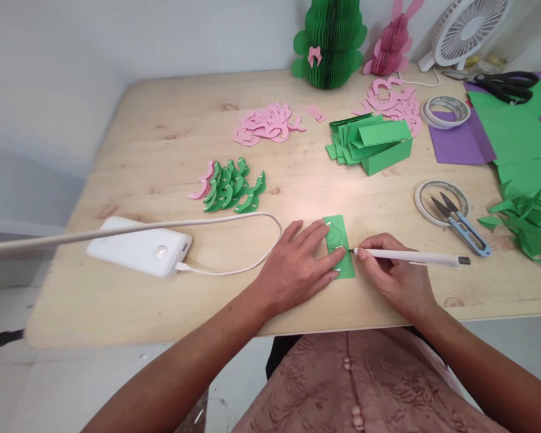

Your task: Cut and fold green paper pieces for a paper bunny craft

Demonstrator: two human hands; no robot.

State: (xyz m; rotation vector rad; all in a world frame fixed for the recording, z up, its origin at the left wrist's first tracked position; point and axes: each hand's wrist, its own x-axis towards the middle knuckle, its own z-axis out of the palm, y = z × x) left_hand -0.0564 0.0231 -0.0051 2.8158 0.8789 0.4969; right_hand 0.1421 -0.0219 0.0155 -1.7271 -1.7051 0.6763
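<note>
My left hand (297,261) lies flat with fingers spread, its fingertips pressing the left side of a small green paper strip (346,264) onto the table. Dark curved pen lines and small white marks show on the strip. My right hand (399,276) is closed around a white pen (415,257), its tip at the strip's right edge. Left of centre lies a pile of curved green paper cutouts (229,189) with a pink cutout (202,183) beside it. Folded green paper strips (379,144) are stacked beyond my hands.
A white power bank (135,249) with a cable is at left. Thread snips (464,225) rest on a tape roll (421,207) at right. Farther back are pink cutouts (265,124), black scissors (500,84), a green honeycomb figure (331,54), a pink rabbit figure (391,48) and a fan (471,30).
</note>
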